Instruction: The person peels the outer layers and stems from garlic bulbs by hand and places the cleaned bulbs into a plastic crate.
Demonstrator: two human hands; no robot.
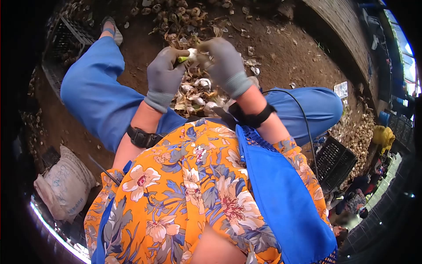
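The left hand (166,70), in a grey glove, is curled nearly closed, thumb and forefinger pinching one yellow-green piece (183,59); whether that is a stem or a tool handle, I cannot tell. Just beside its fingertips, in the gap between the two hands, is one white garlic bulb (192,53). The right hand (215,59), gloved alike, has its fingers bent at the bulb's other side, but blur hides how tightly they close and whether they grip anything. The hands are probably brought together so that one can steady the bulb while the other works it.

Directly below both hands is one heap of garlic bulbs (198,97) and dry skins, between two blue-trousered legs, likely so that it stays within easy reach; the bulbs overlap too much to count. Beyond the hands lies a second heap (180,20), also uncountable. Behind each hand sits one black wrist strap, two in all.

Farther out, one pale woven sack (66,185) stands behind and left of the left hand, and one dark crate (52,75) is out to its left. Well to the right of the right hand are another black crate (345,156), a third, large spread of garlic (360,136), one yellow bag or cloth (383,137) and at least one other person (354,202).
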